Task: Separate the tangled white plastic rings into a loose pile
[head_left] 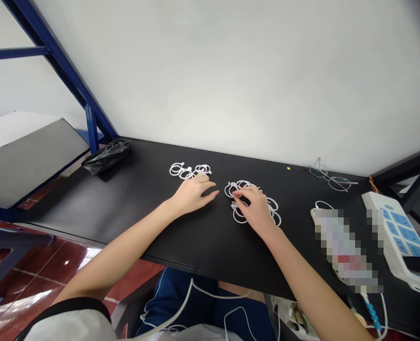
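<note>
My left hand (195, 193) is over the near edge of a small group of white rings (186, 173) with little knobs on them. Its thumb and index finger point right and stand apart, with nothing visible between them. My right hand (255, 208) lies over a larger, overlapping pile of white rings (273, 204). There the thumb and index fingertips come together at a white ring (228, 190) on the pile's left side. The palm and remaining fingers hide part of this pile.
Glasses (333, 179) and a tiny yellow piece (288, 168) lie toward the back right of the black table (132, 189). A blurred-out phone (345, 251) with a cable and a white power strip (395, 227) are at right. A black plastic bag (106, 157) sits at far left.
</note>
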Motion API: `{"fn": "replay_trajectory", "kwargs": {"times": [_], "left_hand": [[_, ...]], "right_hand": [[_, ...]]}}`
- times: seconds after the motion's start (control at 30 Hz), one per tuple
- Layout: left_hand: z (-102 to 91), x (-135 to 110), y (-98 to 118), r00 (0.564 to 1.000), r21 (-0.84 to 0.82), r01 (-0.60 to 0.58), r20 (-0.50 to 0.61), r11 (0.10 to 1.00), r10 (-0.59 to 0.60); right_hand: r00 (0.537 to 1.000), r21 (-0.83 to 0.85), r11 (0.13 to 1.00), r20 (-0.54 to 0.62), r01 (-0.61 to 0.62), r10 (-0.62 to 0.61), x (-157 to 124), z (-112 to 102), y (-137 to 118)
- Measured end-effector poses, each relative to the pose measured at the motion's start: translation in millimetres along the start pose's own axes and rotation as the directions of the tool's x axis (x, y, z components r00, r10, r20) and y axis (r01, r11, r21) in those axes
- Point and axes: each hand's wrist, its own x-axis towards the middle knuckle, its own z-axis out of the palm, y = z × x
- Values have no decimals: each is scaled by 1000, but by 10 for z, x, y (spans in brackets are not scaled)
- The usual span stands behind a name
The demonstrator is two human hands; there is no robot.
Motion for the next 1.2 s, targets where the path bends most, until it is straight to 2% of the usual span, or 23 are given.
{"fn": "replay_trajectory", "kwargs": {"times": [0.33,0.77,1.2], "left_hand": [[9,2,6,1000,-23,-20,1,1000,20],[24,-8,14,999,-17,-31,21,999,31],[30,-3,16,999,-49,-41,32,998,43]], "right_hand": [[994,58,997,-95,51,-45,20,-38,-82],[965,119,982,-235,148,-117,47,-113,-171],[943,111,969,-277,220,-182,67,-137,-203]]}}
